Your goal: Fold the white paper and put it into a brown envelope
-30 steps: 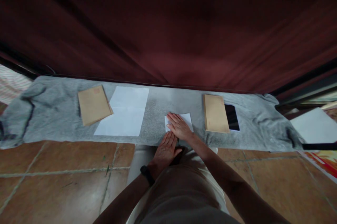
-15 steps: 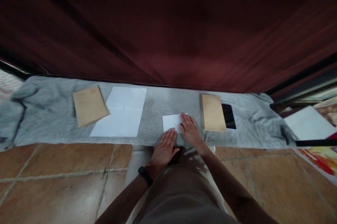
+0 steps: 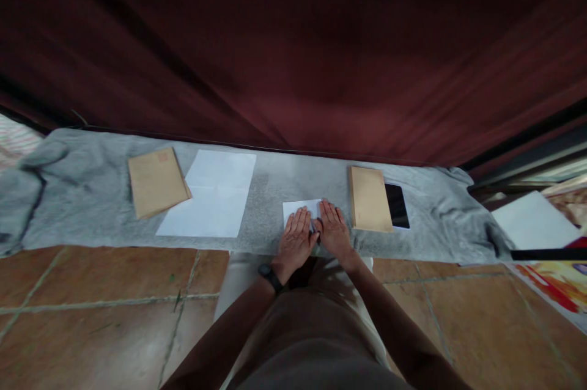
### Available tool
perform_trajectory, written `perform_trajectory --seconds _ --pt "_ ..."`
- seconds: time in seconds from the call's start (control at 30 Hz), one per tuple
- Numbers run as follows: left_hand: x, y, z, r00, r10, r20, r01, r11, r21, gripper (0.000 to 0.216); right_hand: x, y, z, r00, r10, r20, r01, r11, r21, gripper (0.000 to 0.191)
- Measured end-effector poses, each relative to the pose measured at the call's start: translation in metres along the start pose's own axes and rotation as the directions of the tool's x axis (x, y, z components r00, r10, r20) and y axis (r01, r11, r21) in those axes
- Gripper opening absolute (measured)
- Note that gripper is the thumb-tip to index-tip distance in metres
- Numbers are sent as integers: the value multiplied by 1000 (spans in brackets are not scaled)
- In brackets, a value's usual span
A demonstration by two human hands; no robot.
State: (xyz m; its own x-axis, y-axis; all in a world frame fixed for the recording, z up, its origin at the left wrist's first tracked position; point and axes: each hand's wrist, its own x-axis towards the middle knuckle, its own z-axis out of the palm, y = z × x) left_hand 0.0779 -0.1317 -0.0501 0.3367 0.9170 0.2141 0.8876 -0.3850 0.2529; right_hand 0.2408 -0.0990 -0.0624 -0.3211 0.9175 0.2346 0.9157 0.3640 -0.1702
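Note:
A small folded white paper [image 3: 298, 205] lies on the grey cloth in front of me, partly covered by both hands. My left hand [image 3: 296, 240] rests flat on its lower part, fingers stretched out. On the paper's right edge lies my right hand [image 3: 332, 228], also flat and open, its thumb close to the left hand. A stack of brown envelopes [image 3: 371, 197] is just right of my right hand. Farther left, a large creased white sheet [image 3: 215, 200] is spread out, with another stack of brown envelopes [image 3: 158, 182] overlapping its left side.
A dark-screened phone [image 3: 397, 205] sits partly behind the right envelope stack. The grey cloth [image 3: 270, 176] covers a long narrow surface. A dark red curtain [image 3: 293, 72] hangs along the far edge. At far right is a white sheet [image 3: 536, 219]; tiled floor [image 3: 114, 298] lies below.
My left hand has moved up and right onto the small folded paper, covering more of it. My right hand has stayed near the paper's right edge, lying flat.

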Motion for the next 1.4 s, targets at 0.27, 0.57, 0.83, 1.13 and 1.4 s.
perform_trajectory --seconds 0.27,0.57,0.83,1.13,1.4 --pt "1 -21 -6 996 -87 13 86 996 33 64 1 -2 0 999 23 -32 -22 999 24 59" --pt "-15 -35 -14 990 -139 -25 140 989 53 61 -4 0 1 997 45 -64 -43 998 36 59" --pt "-26 -42 -20 981 -191 -44 193 980 43 59 -9 6 0 997 62 -44 -61 998 6 57" --pt "-10 -30 -24 994 -97 -51 98 995 17 57 -5 -20 -10 1000 6 -19 -5 999 48 52" --pt "1 -24 -20 997 -42 69 37 996 79 54 -10 -30 -4 1000 -20 12 19 999 44 50"
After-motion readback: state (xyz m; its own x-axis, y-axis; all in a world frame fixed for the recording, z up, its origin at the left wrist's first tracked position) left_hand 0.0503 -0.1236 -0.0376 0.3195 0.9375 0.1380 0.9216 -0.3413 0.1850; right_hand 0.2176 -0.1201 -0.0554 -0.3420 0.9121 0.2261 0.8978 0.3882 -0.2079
